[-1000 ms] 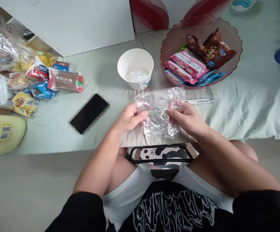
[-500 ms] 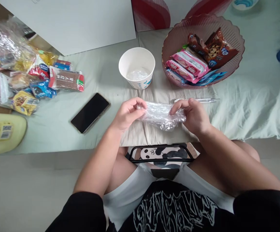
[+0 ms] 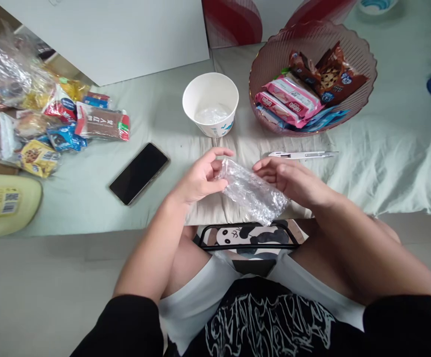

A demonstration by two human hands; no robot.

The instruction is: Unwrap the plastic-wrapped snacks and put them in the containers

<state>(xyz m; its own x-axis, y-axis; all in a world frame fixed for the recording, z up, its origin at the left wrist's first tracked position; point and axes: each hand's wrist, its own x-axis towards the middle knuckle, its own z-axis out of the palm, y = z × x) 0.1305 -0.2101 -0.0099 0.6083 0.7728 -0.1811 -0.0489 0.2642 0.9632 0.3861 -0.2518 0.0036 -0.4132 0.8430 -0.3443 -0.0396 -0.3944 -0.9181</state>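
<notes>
— What are you wearing?
— A black T-shirt (image 3: 267, 322) with jagged white lettering, short black sleeves (image 3: 126, 322), and white shorts (image 3: 196, 297).
— And the hands?
— My left hand (image 3: 200, 178) and right hand (image 3: 293, 181) are bare.

Crinkled glossy clear plastic wrapper (image 3: 253, 192)

black phone (image 3: 138, 173), white paper cup (image 3: 210, 101), pink snack bowl (image 3: 271, 57), snack packets (image 3: 102, 124) at left
</notes>
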